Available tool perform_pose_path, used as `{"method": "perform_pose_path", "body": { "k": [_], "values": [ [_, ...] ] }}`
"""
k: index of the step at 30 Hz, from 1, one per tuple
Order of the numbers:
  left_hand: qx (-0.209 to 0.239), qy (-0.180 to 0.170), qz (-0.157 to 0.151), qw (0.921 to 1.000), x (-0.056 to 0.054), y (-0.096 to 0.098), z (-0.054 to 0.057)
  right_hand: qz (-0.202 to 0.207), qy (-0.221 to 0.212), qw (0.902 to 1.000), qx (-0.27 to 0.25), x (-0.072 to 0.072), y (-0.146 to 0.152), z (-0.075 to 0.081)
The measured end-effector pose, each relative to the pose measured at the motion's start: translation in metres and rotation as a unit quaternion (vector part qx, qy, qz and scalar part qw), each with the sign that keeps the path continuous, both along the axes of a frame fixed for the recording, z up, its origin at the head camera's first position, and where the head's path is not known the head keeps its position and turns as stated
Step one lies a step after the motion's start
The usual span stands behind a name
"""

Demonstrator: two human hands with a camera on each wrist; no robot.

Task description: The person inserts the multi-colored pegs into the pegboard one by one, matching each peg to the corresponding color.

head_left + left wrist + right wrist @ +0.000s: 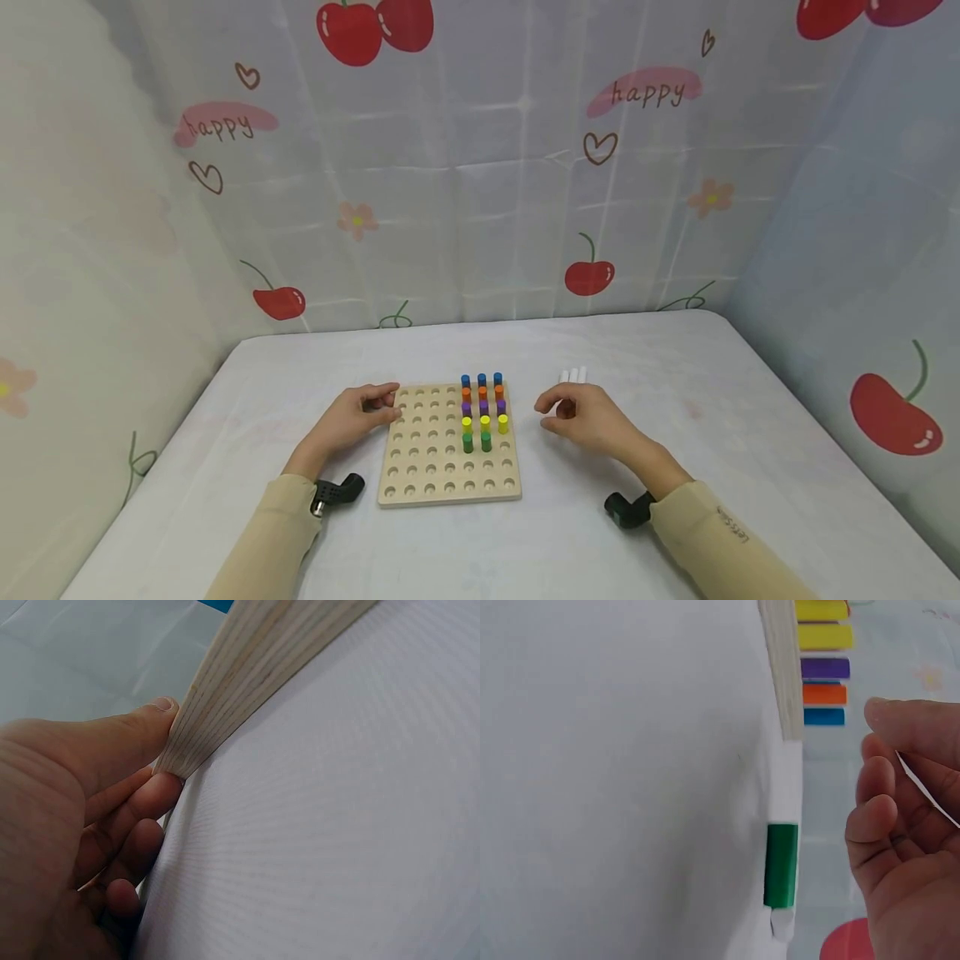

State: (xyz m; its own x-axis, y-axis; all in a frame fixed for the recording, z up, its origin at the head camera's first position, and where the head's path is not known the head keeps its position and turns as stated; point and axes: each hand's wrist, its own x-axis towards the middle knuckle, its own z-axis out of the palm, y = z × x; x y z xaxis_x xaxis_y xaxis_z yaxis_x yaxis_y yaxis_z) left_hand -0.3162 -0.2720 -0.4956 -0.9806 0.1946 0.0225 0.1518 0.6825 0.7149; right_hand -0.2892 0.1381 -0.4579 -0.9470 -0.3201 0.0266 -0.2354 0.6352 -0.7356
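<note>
A square wooden pegboard (420, 492) lies on the table with rows of round holes. Its upper right part carries upright pegs: blue (482, 380), orange (483, 394), purple (483, 408), yellow (485, 424) and two green ones (486, 443). My left hand (348, 425) pinches the board's left edge; in the left wrist view the thumb (139, 735) and a finger touch its side. To the right of the board my right hand (596, 421) hovers, fingers loosely curved and holding nothing. Near it a loose green peg (781, 866) lies on the table, hidden in the head view.
Several white pegs (573, 375) lie on the table just behind the right hand. A white cloth covers the table (637, 350). Printed curtains (480, 208) hang along its back and sides.
</note>
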Motion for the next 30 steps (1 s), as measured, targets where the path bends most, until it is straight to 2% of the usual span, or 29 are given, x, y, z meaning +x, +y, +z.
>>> {"method": "perform_pose_path", "body": {
  "k": [8,23,30],
  "values": [
    [-0.004,0.005,0.001,1.0000,0.000,0.000,0.001,-0.017,0.000,0.9999,0.001,-0.011,0.024,-0.001],
    [-0.002,-0.005,0.014,0.9999,0.003,0.002,0.001,-0.035,0.001,0.9994,0.006,-0.024,0.046,-0.017],
    [-0.004,0.001,0.001,1.0000,0.001,0.000,0.001,-0.043,0.002,0.9988,0.024,-0.028,0.055,-0.024]
  ]
}}
